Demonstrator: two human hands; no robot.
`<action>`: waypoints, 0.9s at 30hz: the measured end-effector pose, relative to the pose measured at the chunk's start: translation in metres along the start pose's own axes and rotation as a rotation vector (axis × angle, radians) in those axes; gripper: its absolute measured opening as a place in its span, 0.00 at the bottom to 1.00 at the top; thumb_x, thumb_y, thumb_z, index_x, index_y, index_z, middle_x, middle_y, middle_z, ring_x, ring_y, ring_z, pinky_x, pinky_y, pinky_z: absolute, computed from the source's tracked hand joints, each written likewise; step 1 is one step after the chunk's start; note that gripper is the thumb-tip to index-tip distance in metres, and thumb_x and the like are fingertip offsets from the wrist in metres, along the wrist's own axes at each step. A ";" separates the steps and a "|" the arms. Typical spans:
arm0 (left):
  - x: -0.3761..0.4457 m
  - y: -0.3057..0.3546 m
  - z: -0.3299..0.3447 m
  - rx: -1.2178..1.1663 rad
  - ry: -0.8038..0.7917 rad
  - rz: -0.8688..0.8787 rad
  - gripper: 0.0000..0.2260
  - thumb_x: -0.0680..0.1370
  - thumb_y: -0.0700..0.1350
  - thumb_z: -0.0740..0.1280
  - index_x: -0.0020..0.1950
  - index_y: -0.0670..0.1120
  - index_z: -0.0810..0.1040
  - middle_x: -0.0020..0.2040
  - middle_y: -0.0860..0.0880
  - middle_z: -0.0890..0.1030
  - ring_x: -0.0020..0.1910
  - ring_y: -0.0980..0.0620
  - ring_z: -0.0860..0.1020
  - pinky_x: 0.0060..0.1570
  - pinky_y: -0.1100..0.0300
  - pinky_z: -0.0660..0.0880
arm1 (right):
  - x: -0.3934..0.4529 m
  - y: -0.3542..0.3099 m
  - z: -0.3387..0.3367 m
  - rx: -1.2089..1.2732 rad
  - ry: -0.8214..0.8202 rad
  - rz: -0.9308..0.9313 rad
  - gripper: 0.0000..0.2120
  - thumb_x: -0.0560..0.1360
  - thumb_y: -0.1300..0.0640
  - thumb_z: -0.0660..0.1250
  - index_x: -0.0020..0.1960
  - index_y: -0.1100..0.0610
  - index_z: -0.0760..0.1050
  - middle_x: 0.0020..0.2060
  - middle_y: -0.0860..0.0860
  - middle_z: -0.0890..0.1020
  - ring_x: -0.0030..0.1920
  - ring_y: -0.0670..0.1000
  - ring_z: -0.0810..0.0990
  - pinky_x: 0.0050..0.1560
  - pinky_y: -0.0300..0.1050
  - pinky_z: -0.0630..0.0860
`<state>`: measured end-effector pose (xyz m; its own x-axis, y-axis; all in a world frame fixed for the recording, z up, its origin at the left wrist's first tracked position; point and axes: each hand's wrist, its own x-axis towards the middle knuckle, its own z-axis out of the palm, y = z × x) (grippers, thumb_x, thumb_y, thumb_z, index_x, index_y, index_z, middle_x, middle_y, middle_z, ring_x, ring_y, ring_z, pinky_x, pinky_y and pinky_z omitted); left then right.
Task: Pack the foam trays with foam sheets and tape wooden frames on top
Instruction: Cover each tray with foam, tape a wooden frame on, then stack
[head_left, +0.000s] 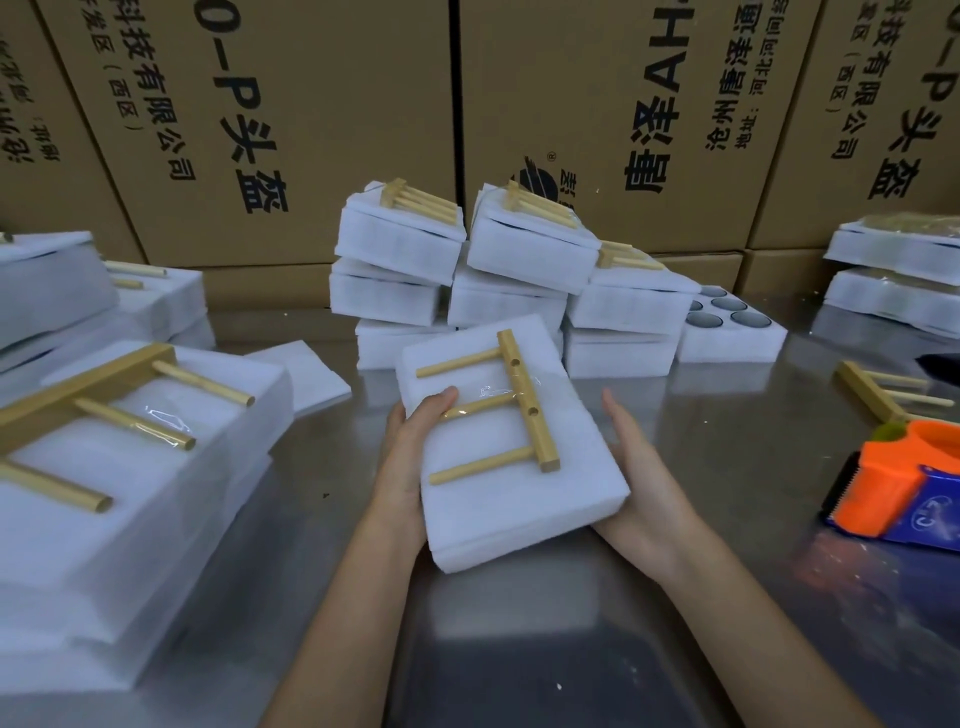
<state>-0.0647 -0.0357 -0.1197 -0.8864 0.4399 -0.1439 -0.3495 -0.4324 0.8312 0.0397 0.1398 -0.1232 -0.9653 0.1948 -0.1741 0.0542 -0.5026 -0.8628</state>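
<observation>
I hold a white foam tray pack above the metal table, tilted away from me. A wooden frame, a bar with three dowels, lies on top under a strip of clear tape. My left hand grips the pack's left edge, thumb on top beside the middle dowel. My right hand supports the right edge with straight fingers along its side. An orange tape dispenser lies on the table at the right.
Stacks of taped foam packs stand behind, with more packs at the left and at the far right. An open tray with round dark parts and a loose wooden frame sit at the right. Cardboard boxes wall the back.
</observation>
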 end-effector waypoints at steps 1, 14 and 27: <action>0.000 -0.002 0.000 -0.005 0.007 0.008 0.26 0.73 0.52 0.74 0.69 0.48 0.75 0.60 0.40 0.82 0.57 0.37 0.81 0.56 0.34 0.76 | -0.001 0.001 0.001 -0.019 -0.042 -0.021 0.25 0.77 0.38 0.64 0.64 0.54 0.80 0.62 0.56 0.81 0.63 0.54 0.79 0.66 0.53 0.71; 0.011 -0.010 -0.003 0.073 -0.185 0.043 0.15 0.77 0.49 0.66 0.62 0.47 0.82 0.61 0.44 0.82 0.61 0.45 0.80 0.60 0.49 0.75 | 0.015 0.002 0.000 0.000 0.266 -0.161 0.17 0.75 0.52 0.70 0.60 0.61 0.79 0.55 0.57 0.84 0.56 0.55 0.83 0.63 0.52 0.75; 0.021 -0.035 0.011 0.463 -0.157 0.169 0.26 0.77 0.44 0.72 0.74 0.53 0.71 0.66 0.54 0.79 0.65 0.58 0.76 0.65 0.60 0.74 | 0.025 -0.007 -0.032 -0.503 0.702 -0.447 0.07 0.76 0.57 0.66 0.41 0.57 0.79 0.35 0.46 0.79 0.35 0.43 0.73 0.36 0.38 0.69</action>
<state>-0.0676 -0.0027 -0.1456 -0.8503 0.5222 0.0662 -0.0027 -0.1301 0.9915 0.0234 0.1754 -0.1364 -0.5604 0.8201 0.1158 -0.0198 0.1266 -0.9918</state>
